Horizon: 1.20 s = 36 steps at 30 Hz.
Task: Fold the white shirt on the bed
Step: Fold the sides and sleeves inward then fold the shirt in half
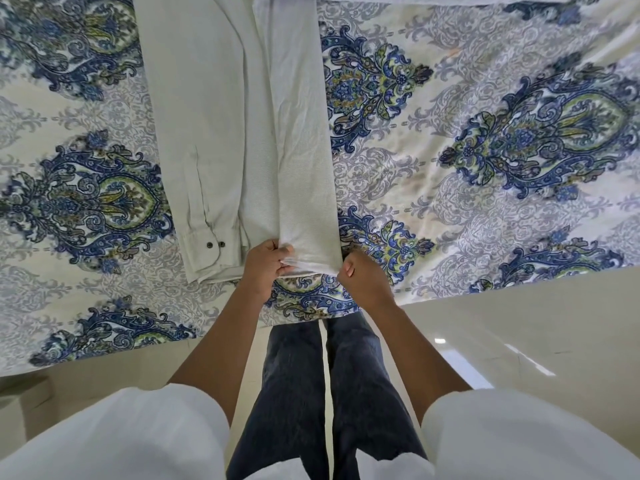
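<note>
Your left fingers (281, 262) are curled and pinching the bunched near hem of the white shirt (294, 140), thumb side on top of the cloth. The fingers of your right hand (358, 276) are closed into a fist at the hem's other corner. The cloth runs into that fist, though the fingertips themselves are hidden. Your left hand (261, 270) sits just left of centre and the right just beside it, with the hem stretched between them.

From there the shirt runs as a long narrow strip up the middle of the frame to the top edge. A smoother white sleeve (194, 126) lies flat against its left side, ending in a cuff (204, 258) with two dark buttons (215, 244). Both rest on the blue paisley bedsheet (502, 140). Below are your dark jeans (294, 393) and glossy floor (519, 341) at the lower right.
</note>
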Motion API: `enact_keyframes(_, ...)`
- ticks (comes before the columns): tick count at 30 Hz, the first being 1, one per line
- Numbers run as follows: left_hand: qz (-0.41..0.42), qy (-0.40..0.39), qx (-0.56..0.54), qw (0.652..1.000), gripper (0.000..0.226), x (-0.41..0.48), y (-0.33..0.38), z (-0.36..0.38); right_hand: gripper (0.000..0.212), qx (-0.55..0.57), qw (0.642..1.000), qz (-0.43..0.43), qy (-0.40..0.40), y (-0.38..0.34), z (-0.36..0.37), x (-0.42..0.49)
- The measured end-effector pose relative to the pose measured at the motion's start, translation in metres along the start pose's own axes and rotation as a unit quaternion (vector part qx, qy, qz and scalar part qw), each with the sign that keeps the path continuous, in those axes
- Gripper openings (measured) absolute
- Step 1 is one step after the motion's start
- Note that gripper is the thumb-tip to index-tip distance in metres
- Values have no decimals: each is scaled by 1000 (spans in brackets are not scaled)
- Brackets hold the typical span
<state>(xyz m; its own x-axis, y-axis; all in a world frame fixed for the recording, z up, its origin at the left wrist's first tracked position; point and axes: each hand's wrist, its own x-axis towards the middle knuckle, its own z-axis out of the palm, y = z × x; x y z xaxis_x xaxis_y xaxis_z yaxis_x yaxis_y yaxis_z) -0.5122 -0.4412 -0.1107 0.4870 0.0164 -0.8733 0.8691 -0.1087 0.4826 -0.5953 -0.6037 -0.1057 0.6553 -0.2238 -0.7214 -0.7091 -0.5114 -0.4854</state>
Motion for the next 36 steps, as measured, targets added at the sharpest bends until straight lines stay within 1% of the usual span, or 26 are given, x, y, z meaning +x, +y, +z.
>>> enact_keyframes(3, -10, -16, -43, 999, 15, -2, -2, 1, 10, 71, 997, 18, 25, -2, 9, -4)
enact_keyframes(8, -17, -38, -55, 998, 10, -2, -2, -4, 15, 123, 991, 26, 56, -5, 13, -6)
enact_keyframes(11, -15, -44, -59, 997, 8, -3, -2, -4, 24, 196, 977, 71, 49, -5, 14, -6)
enact_keyframes(12, -11, -41, -52, 998, 7, -4, -3, -3, 23, 240, 966, 89, 44, -4, 13, -5)
enact_keyframes(14, -7, -33, -31, 999, 8, -7, -3, -1, 19, 364, 924, 111, 31, -6, 11, -4)
enact_keyframes(15, -7, -29, -23, 999, 9, -7, -3, 0, 21, 411, 904, 113, 19, -6, 10, -3)
enact_keyframes(16, -8, -25, -15, 1000, 11, -7, -3, 1, 26, 429, 896, 112, 4, -7, 9, -3)
enact_keyframes(17, -9, -21, -10, 1000, 12, -6, -3, 1, 27, 424, 899, 107, -11, -8, 8, -3)
enact_keyframes(20, -18, -20, -11, 1000, 12, -8, -4, 1, 16, 383, 917, 106, -39, -9, 8, -5)
enact_keyframes(23, -28, -32, -21, 999, 8, -10, -6, -3, 19, 340, 932, 121, -35, -6, 9, -5)
enact_keyframes(25, -30, -29, 26, 999, 3, -9, -9, -5, 19, 265, 956, 121, -44, -6, 9, -3)
enact_keyframes(27, -26, -21, 127, 991, 12, -8, -7, -2, 18, 144, 982, 107, -60, -7, 9, 2)
enact_keyframes(28, -15, -17, 221, 975, 18, -8, -3, 1, 16, 66, 990, 101, -75, -10, 6, 3)
enact_keyframes(29, 4, -4, 340, 940, 24, -11, 2, 5, 12, -17, 991, 103, -85, -17, -1, 1)
enact_keyframes(30, 32, 32, 453, 890, 29, -15, 10, 8, 14, -91, 986, 111, -82, -23, -7, 1)
enact_keyframes(31, 81, 93, 540, 833, 32, -17, 17, 10, 18, -142, 981, 122, -58, -30, -14, 2)
enact_keyframes(32, 152, 155, 582, 784, 33, -17, 27, 13, 20, -170, 979, 115, -5, -39, -21, 6)
enact_keyframes(33, 239, 199, 594, 742, 29, -15, 39, 18, 21, -174, 979, 80, 74, -50, -25, 9)
enact_keyframes(34, 336, 216, 589, 702, 23, -12, 50, 23, 22, -164, 974, 16, 154, -62, -26, 14)
enact_keyframes(35, 425, 203, 581, 664, 22, 1, 60, 28, 23, -149, 961, -62, 225, -73, -22, 24)
enact_keyframes(36, 484, 171, 582, 630, 29, 14, 70, 33, 27, -145, 942, -129, 272, -81, -15, 35)
